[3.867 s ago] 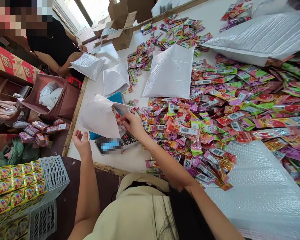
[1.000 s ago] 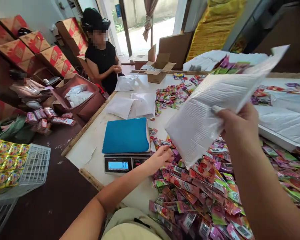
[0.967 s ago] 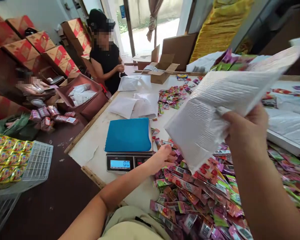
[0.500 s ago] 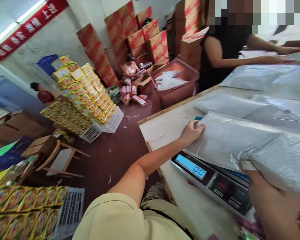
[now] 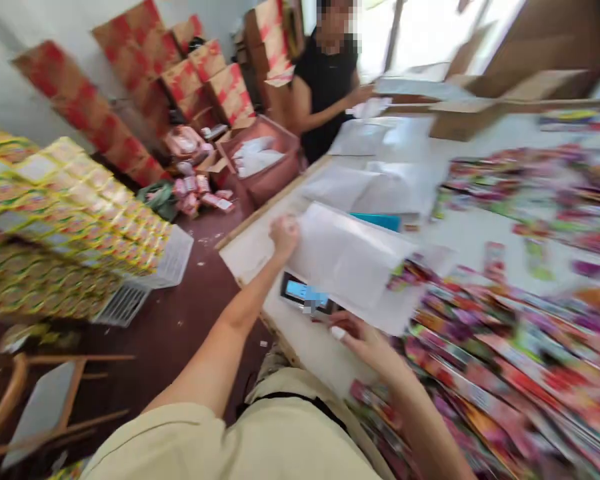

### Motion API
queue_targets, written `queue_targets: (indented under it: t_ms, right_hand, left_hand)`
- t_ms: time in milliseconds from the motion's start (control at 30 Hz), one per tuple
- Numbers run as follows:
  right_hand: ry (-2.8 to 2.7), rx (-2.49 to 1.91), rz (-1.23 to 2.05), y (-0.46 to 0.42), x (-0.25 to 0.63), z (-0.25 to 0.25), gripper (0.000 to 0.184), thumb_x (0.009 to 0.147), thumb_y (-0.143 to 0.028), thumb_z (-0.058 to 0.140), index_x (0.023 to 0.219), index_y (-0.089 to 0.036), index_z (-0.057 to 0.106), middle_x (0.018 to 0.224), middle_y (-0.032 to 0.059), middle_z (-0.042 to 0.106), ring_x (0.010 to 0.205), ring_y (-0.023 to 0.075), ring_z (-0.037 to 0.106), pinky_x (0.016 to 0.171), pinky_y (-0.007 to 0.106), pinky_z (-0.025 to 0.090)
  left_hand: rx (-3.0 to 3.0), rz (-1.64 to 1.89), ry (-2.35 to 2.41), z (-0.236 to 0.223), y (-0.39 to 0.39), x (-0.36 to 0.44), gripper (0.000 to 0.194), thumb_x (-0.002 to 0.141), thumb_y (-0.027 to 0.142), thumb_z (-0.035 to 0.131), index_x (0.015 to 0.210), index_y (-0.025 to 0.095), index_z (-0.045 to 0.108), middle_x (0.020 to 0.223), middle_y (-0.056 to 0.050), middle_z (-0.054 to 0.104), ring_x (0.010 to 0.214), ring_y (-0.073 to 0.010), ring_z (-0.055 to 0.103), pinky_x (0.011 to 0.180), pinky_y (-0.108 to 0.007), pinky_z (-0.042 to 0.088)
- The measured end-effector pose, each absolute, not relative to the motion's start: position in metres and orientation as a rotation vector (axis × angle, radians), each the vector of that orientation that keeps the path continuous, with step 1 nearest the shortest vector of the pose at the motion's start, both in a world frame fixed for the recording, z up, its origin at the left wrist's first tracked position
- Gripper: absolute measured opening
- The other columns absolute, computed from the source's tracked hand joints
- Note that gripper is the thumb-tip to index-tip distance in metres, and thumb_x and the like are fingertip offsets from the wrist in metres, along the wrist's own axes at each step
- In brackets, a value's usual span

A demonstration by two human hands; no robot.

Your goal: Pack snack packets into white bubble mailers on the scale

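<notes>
A white bubble mailer (image 5: 350,260) lies flat over the weighing scale (image 5: 305,294), whose lit display shows just below it; a strip of the scale's blue top (image 5: 377,221) peeks out behind. My left hand (image 5: 284,235) is curled on the mailer's far left corner. My right hand (image 5: 361,335) pinches the mailer's near edge, thumb on top. A few colourful sachets (image 5: 405,275) stick out of the mailer's right end. The whole view is smeared by motion.
A deep pile of colourful sachets (image 5: 510,373) covers the table's right side. More white mailers (image 5: 380,187) and an open cardboard box (image 5: 473,110) lie further back. A co-worker in black (image 5: 327,87) stands at the far edge. A brown bin (image 5: 273,177), yellow cartons (image 5: 70,213) and a wooden chair (image 5: 30,400) stand left.
The mailer, held up in my right hand a second ago, now rests on the scale. My left hand left the sachets and went to the mailer's corner. My view swung left.
</notes>
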State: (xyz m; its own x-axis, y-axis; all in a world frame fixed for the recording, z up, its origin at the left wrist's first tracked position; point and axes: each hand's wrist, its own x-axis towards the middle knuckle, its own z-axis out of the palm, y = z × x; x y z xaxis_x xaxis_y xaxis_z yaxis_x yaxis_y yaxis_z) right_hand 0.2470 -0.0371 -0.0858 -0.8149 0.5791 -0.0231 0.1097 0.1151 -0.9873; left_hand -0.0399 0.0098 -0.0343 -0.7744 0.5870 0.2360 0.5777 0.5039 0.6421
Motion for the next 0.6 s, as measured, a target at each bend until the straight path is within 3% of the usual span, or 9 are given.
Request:
queue_targets:
  t_ms: [100,267,400,600]
  right_hand:
    - [-1.959,-0.713,1.969,-0.043,0.286,-0.066,0.031,0.084,-0.049,0.062,0.094,-0.020,0.070,0.085,0.0064,0.074,0.077,0.0202,0.067,0.068,0.033,0.054]
    - [-1.691,-1.017,1.642,-0.021,0.342,-0.049,0.028,0.086,-0.046,0.063,0.084,-0.019,0.066,0.075,0.0024,0.065,0.068,0.0143,0.057,0.062,0.027,0.045]
    - [-1.561,-1.134,1.462,-0.004,0.354,-0.058,0.028,0.085,-0.046,0.064,0.087,-0.019,0.066,0.073,0.0013,0.062,0.064,0.0131,0.051,0.059,0.026,0.041]
    - [-1.549,-1.207,1.375,0.005,0.346,-0.076,0.028,0.085,-0.045,0.061,0.095,-0.019,0.067,0.087,0.0060,0.069,0.073,0.0177,0.059,0.067,0.031,0.047]
  left_hand:
    - [1.209,1.262,2.718,-0.029,0.008,-0.030,0.041,0.089,0.019,0.063,0.129,0.013,0.060,0.135,-0.021,0.060,0.131,-0.0312,0.051,0.115,-0.047,0.033]
    - [1.744,1.274,2.445,-0.011,-0.008,0.025,0.050,0.090,0.035,0.067,0.135,0.020,0.053,0.139,-0.014,0.057,0.134,-0.0291,0.049,0.117,-0.048,0.032]
    - [1.946,1.266,2.411,0.006,-0.014,0.041,0.054,0.095,0.048,0.060,0.139,0.020,0.049,0.143,-0.015,0.055,0.138,-0.0288,0.046,0.119,-0.049,0.029]
    - [2.039,1.092,2.412,-0.012,-0.037,0.014,0.075,0.093,0.071,0.048,0.147,0.020,0.044,0.149,-0.019,0.050,0.143,-0.0322,0.043,0.120,-0.052,0.027]
